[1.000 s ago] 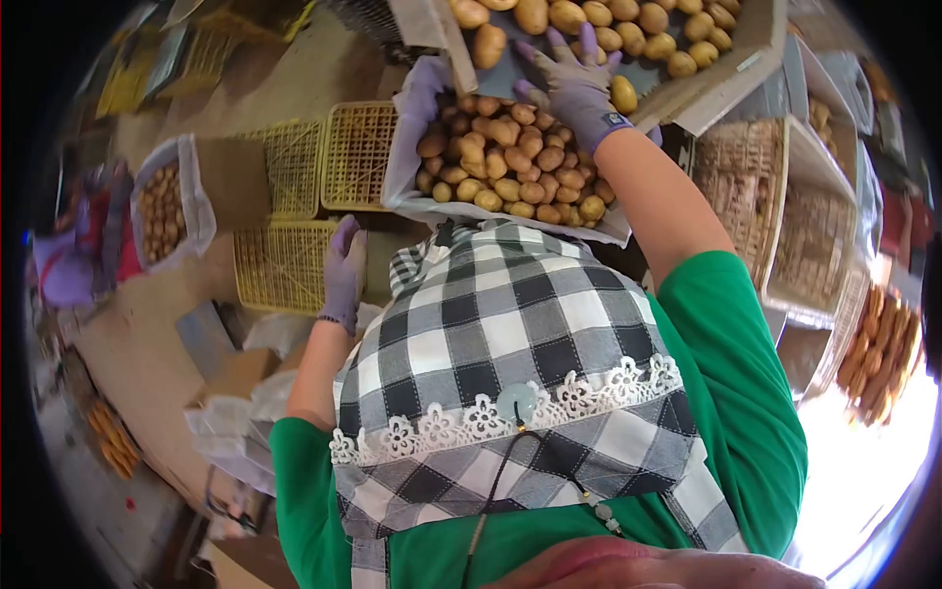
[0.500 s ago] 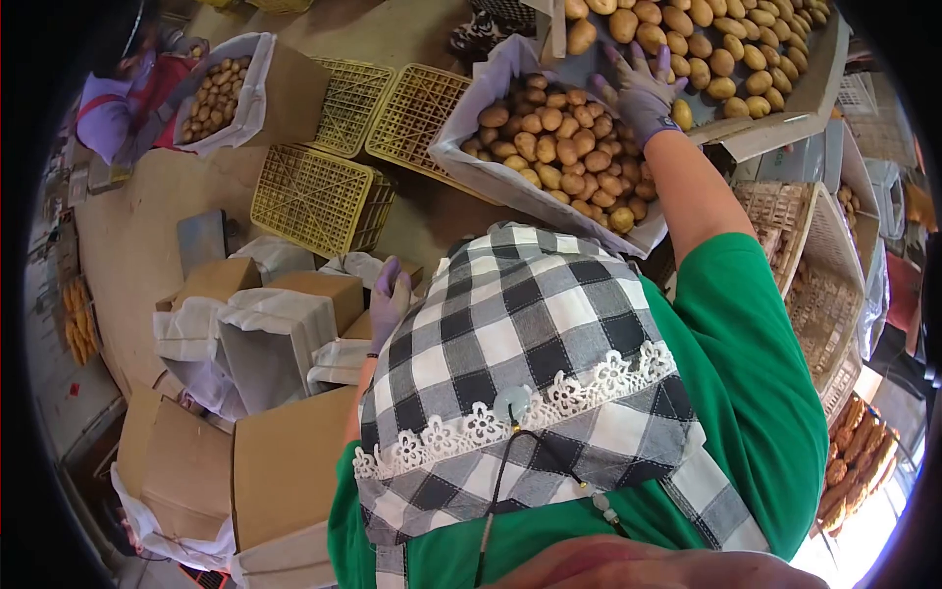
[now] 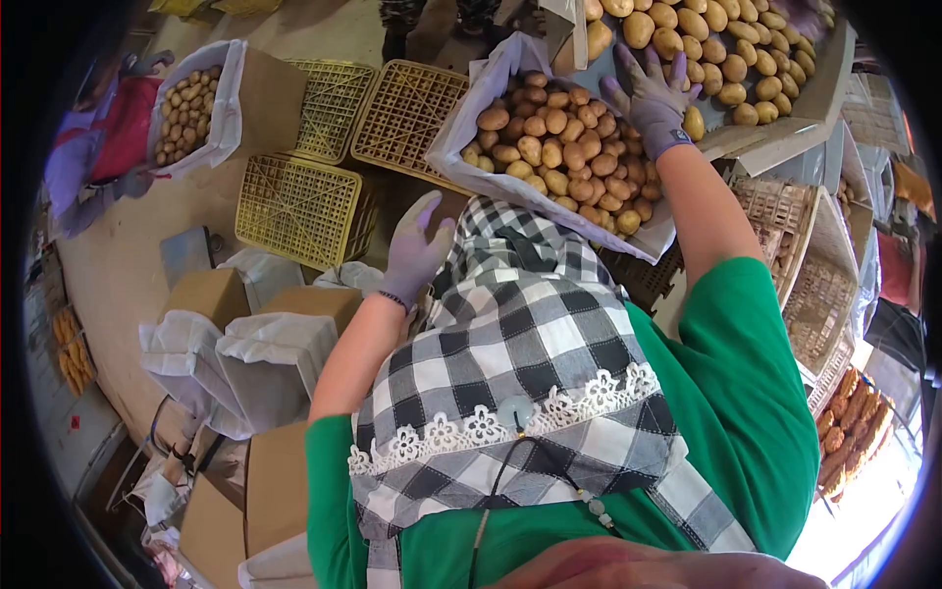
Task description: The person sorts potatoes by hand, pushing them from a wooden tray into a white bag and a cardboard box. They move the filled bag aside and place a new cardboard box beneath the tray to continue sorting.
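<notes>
My right hand [image 3: 653, 106], in a thin purple glove, lies with fingers spread on the grey sorting surface, at the near edge of the loose potatoes [image 3: 721, 59]. Below it stands a lined box [image 3: 456, 128] heaped with potatoes [image 3: 569, 152]. My left hand [image 3: 420, 250], gloved as well, is raised in front of the checked apron [image 3: 530, 314], left of that box, fingers apart and nothing in them. Whether my right fingertips touch a potato is hard to tell.
Yellow crates [image 3: 299, 208] stand left of the potato box. Lined empty cartons [image 3: 270, 344] are at lower left. A person [image 3: 108, 147] is beside another potato box [image 3: 235, 98] at upper left. A co-worker's blurred gloved hand [image 3: 810, 18] is at top right.
My left hand has risen from beside the apron and moved forward and right. My right hand stays near the potatoes. The view has shifted slightly, and a blurred hand has appeared at top right.
</notes>
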The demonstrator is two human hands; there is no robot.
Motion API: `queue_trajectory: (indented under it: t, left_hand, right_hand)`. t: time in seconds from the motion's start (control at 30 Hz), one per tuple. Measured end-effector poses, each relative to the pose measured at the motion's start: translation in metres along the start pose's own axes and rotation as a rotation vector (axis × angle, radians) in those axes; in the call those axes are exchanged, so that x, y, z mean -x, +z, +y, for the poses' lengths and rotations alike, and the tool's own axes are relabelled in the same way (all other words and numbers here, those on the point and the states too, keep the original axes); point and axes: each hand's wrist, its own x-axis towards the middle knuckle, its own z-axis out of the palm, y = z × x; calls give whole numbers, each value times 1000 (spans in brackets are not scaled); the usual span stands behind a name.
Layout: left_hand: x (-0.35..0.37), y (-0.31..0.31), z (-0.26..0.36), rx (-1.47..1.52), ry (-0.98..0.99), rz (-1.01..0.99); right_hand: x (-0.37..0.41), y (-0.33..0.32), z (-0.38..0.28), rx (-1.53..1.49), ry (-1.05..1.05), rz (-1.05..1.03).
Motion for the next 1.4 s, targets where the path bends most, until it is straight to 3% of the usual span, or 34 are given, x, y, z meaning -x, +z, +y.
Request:
queue_trajectory:
  t: [0.1,0.17,0.23,0.3,0.33,0.43,0.47,0.6,0.7,0.77,0.87,0.97,1.0,1.1,1.13,1.2,1.23,1.27,1.3,1.33,1.37,1.4]
  left_hand:
    - [-51,16,6,-118,336,8]
    - [-91,34,25,-46,465,18]
    - [-124,58,32,-92,447,-197]
    - [-148,98,18,-332,281,-403]
    - [-147,123,2,-432,300,-309]
    - [-158,141,4,-698,25,-561]
    - [-158,134,13,-749,54,-680]
    - [-169,127,11,-537,-36,-836]
    - [-152,117,3,-183,-95,-542]
    - [-144,92,26,695,-528,-565]
    - [-116,26,66,1285,-358,-537]
    - [-81,-16,103,1550,-211,-468]
    - [-74,-22,104,1606,-136,-499]
    - [-55,-42,115,1585,-237,-396]
    - [-52,-43,110,1524,-177,-355]
    - [-40,-59,124,1238,-208,-77]
    - [-38,-68,119,1155,-213,79]
    - [-46,-75,91,1126,-70,121]
    - [-54,-89,83,1221,-57,165]
    - [-72,-94,37,1125,-52,273]
    - [-91,-102,18,1284,-272,501]
    - [-99,-97,33,1280,-340,529]
  right_hand:
    - [9,-12,-1,24,5,11]
    - [14,-18,-3,15,-5,34]
    - [19,-28,-8,8,-9,54]
    - [21,-29,-17,16,-18,85]
    - [21,-30,-22,13,-14,88]
    - [24,-30,-25,1,-20,118]
    - [32,-47,-26,10,-4,107]
    - [32,-43,-27,18,5,117]
    - [30,-43,-28,32,-1,122]
    - [31,-41,-24,40,-2,114]
    - [25,-36,-25,41,-5,92]
    - [21,-31,-20,-11,-1,78]
    - [19,-24,-17,-33,-17,115]
    - [11,-18,-19,-30,-14,95]
    - [10,-24,-23,-19,-2,55]
    - [12,-11,-27,-96,-28,129]
    - [17,-10,-29,-208,-81,312]
    - [12,26,-28,-361,-172,362]
    - [10,34,-34,-430,-155,420]
    - [21,-9,-32,-412,-85,201]
    - [14,-6,-31,-370,-60,146]
    - [14,12,-35,-324,-64,205]
